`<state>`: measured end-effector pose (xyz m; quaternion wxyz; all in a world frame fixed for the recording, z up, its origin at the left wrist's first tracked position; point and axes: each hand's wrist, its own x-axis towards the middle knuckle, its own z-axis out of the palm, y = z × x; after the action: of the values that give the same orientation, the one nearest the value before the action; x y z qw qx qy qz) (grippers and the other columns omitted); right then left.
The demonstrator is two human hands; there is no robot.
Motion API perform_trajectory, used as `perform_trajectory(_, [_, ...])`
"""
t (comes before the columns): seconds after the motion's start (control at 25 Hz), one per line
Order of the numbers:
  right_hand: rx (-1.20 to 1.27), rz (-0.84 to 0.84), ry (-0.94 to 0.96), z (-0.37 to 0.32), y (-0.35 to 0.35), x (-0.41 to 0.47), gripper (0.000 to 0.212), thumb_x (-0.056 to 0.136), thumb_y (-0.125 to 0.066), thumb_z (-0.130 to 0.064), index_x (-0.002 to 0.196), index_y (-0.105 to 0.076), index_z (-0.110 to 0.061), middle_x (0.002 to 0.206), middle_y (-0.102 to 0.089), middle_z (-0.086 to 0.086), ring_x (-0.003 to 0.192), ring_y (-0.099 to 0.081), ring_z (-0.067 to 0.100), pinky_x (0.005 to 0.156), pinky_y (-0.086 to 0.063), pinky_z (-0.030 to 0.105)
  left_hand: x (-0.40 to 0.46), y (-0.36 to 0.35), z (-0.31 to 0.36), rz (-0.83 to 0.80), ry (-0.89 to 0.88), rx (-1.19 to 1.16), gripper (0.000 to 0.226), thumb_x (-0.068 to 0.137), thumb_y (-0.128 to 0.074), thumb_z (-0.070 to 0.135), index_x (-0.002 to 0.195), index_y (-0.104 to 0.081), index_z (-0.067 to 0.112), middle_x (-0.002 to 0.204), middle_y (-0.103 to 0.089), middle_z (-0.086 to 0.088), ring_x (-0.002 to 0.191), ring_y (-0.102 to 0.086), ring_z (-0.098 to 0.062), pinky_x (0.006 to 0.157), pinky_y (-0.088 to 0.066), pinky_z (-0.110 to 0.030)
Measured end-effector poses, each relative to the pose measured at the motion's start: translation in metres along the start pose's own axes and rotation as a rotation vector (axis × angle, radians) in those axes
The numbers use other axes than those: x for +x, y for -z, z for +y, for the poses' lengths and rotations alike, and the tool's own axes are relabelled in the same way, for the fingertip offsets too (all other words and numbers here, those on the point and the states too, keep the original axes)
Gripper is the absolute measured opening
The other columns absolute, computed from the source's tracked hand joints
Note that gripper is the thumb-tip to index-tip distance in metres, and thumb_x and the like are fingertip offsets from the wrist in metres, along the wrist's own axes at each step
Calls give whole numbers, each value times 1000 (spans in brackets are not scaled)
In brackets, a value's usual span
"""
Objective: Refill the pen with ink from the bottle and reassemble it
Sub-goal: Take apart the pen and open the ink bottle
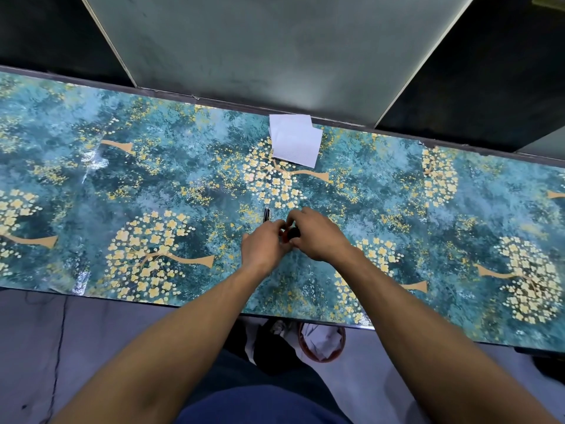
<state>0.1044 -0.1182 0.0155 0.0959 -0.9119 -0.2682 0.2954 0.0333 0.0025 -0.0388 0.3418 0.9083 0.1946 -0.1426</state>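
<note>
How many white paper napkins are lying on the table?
2. Both lie at the far edge of the table. The rear napkin touches that edge; the front napkin overlaps it, shifted nearer. More sheets may be hidden underneath.

The long table (428, 209) wears a glossy teal plastic-looking cover printed with yellow blossoms, smooth enough to throw back pale glare. Two white paper napkins (296, 141) lie matt and faintly textured near its far edge. The slim black pen part (267, 214) beyond the hands shines like polished plastic with a thin metal glint.
</note>
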Motion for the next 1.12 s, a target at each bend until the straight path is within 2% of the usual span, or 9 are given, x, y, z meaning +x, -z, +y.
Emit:
perform_trajectory(0.16, [-46, 87, -47, -2, -8, 2, 23, 89, -68, -32, 102, -55, -19, 105, -59, 7, 90, -59, 30, 73, -52, 44, 0, 1, 1, 12, -6, 18, 22, 82, -70, 39, 103, -63, 34, 99, -71, 12, 91, -66, -17, 94, -41, -47])
perform_trajectory(0.28, [97, 112, -33, -1, 0, 4, 15, 85, -71, -28, 94, -60, -20, 97, -65, 4, 86, -62, 27, 73, -54, 43, 2, 0, 0, 0, -7, 31, 26, 80, -70, 46, 102, -62, 36, 97, -69, 13, 90, -66, -15, 90, -45, -46])
perform_trajectory(0.36, [186, 157, -48, 5, 8, 6, 13, 84, -72, -24, 94, -63, -21, 94, -67, 1, 86, -62, 23, 73, -54, 39, 3, -2, -3, 0, -12, 41, 31, 76, -71, 55, 100, -61, 37, 97, -68, 14, 89, -66, -13, 86, -48, -46])
perform_trajectory(0.48, [151, 221, -143, 23, 5, 6, 14, 86, -68, -17, 97, -60, -19, 92, -60, -2, 84, -58, 24, 71, -52, 39, 4, -4, -3, 22, -6, 56, 37, 75, -71, 57, 105, -61, 39, 103, -68, 14, 93, -66, -13, 88, -45, -45])
perform_trajectory(0.68, [61, 96, -253, 46, -31, 3, 13, 86, -62, -10, 92, -55, -18, 101, -59, 7, 84, -58, 28, 68, -50, 39, 2, -6, -1, 36, -6, 122, 41, 79, -70, 56, 113, -59, 38, 113, -66, 12, 100, -64, -14, 92, -40, -45])
perform_trajectory(0.8, [70, 101, -240, 48, -41, 0, 17, 88, -65, -12, 99, -55, -18, 107, -56, 8, 88, -56, 29, 71, -48, 38, 0, -6, 0, 34, -5, 146, 43, 80, -68, 57, 116, -58, 37, 115, -65, 12, 101, -63, -14, 93, -39, -45])
perform_trajectory(0.96, [37, 66, -261, 50, -25, -6, 42, 89, -71, -29, 126, -55, -20, 125, -56, 8, 105, -60, 31, 75, -49, 38, -2, -3, 1, 15, -34, 164, 48, 82, -66, 56, 124, -54, 35, 120, -64, 9, 105, -62, -16, 94, -36, -45])
perform_trajectory(1.04, [11, 62, -264, 52, -11, -10, 49, 88, -72, -39, 130, -54, -23, 130, -55, 5, 110, -60, 29, 74, -47, 37, -4, 1, -2, -16, -49, 135, 60, 81, -68, 56, 133, -48, 33, 126, -62, 9, 112, -60, -15, 99, -33, -45])
perform_trajectory(1.12, [6, 76, -263, 53, 1, -12, 50, 87, -73, -41, 130, -55, -24, 132, -55, 3, 111, -60, 27, 74, -46, 37, -7, 6, -9, -27, -49, 113, 67, 79, -70, 55, 137, -45, 32, 125, -61, 9, 113, -60, -14, 102, -32, -45])
